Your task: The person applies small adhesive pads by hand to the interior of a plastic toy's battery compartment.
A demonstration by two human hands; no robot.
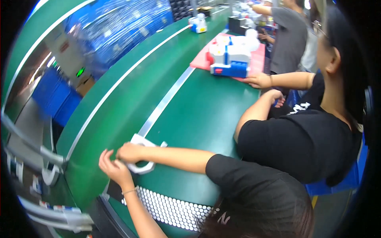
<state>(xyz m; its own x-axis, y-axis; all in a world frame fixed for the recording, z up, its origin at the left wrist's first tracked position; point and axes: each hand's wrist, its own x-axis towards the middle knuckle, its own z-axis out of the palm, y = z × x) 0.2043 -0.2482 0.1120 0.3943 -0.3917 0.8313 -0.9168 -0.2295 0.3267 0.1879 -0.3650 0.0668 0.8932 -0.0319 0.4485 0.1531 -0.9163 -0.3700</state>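
One careless sweep of the right hand (pixel 129 152) could have pushed the white cut-out part (pixel 147 168) beneath it askew, or into the white round pieces (pixel 170 207) nearby on the green table (pixel 190 123). That hand lay over the part, too blurred to tell whether it gripped; the left hand (pixel 114 168), just beside it, was loosely open and apparently empty. Farther out, a co-worker's hand (pixel 258 80) lay at the edge of a pink mat (pixel 201 59) bearing a blue-and-white device (pixel 232 55).

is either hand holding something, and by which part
Cannot tell: the right hand overlaps the white part, grip unclear; nothing shows in the left hand.
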